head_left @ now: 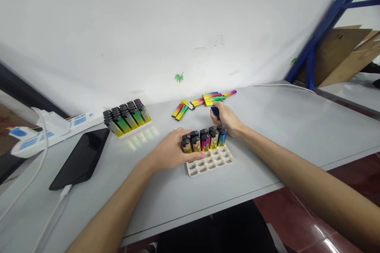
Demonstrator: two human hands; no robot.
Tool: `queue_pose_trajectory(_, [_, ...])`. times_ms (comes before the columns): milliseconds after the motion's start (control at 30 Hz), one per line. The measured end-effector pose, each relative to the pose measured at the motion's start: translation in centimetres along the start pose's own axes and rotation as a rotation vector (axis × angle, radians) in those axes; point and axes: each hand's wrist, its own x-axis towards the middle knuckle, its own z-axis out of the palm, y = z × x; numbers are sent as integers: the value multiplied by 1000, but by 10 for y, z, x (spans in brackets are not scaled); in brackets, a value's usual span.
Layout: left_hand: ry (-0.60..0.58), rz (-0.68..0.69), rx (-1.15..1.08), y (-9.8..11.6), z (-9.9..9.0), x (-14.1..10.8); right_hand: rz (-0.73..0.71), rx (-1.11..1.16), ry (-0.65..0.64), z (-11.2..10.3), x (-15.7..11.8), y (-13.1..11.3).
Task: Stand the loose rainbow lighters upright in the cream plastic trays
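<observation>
A white tray [211, 165] with rows of oval holes lies before me. Several black-topped lighters [205, 142] in shiny gold, pink and blue stand upright in its far rows; the near holes show no lighters. My left hand [175, 148] grips the tray's left end, thumb across the front and fingers behind the lighters. Just beyond the tray, my right hand [227, 118] is closed round a dark blue lighter [215, 111], mostly hidden by the fingers. Against the wall lies a loose pile of shiny multicoloured flat cases [197, 102], right beside my right fingertips.
At left, a second tray [135, 130] is filled with upright green-gold lighters [126, 118]. A black phone [81, 160] on a white cable [56, 211] and a power strip [78, 120] lie farther left. Cardboard [341, 55] leans behind a blue metal frame [311, 63] at right.
</observation>
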Motion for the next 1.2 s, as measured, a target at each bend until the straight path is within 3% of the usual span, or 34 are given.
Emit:
queue_pose_trajectory(200, [-88, -81, -29, -2, -8, -2, -37, 78, 2, -5, 1, 0])
queue_pose_trajectory(333, [-216, -111, -139, -4, -17, -4, -159, -115, -17, -17, 3, -6])
queue_pose_trajectory(433, [-252, -96, -170, -7, -23, -5, -296, -240, 72, -27, -3, -21])
queue_pose_trajectory(567, [-292, -66, -206, -11, -24, -5, -539, -204, 336, -32, -37, -56])
queue_pose_trajectory(667, [-321, -46, -235, -14, -23, -4, -705, -237, 399, -20, -79, -79])
queue_pose_trajectory(800, [-323, -33, -238, -17, -22, -4, -622, -417, 200, 12, -120, -77])
queue_pose_trajectory(967, [-325, -9, -177, -18, -22, -5, -463, -588, -60, 47, -122, -40])
queue_pose_trajectory(1067, [-340, 3, -196, -17, -22, -5, -465, -678, -56, 53, -117, -31])
queue_pose_trajectory(1200, [-350, 20, -201, -12, -22, -5, -594, -941, 19, 54, -120, -32])
